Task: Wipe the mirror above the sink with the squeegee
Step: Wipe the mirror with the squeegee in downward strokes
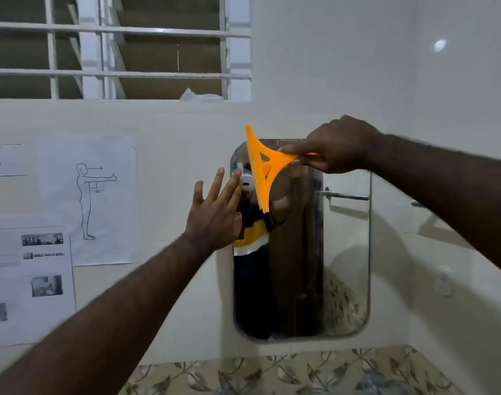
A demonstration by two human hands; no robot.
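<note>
A tall mirror (343, 252) with rounded corners hangs on the white wall, reflecting a person and a towel bar. My right hand (337, 146) grips the handle of an orange squeegee (262, 166). Its blade stands nearly upright against the mirror's upper left part, and the top tip sticks up past the mirror's top edge. My left hand (215, 212) is flat with fingers spread, resting at the mirror's left edge just left of the blade. The sink is out of view.
Printed paper sheets (89, 201) are taped to the wall left of the mirror. A barred louvre window (115, 49) sits above. Leaf-patterned tiles (300, 372) run along the bottom. A white wall fitting (443, 280) is on the right wall.
</note>
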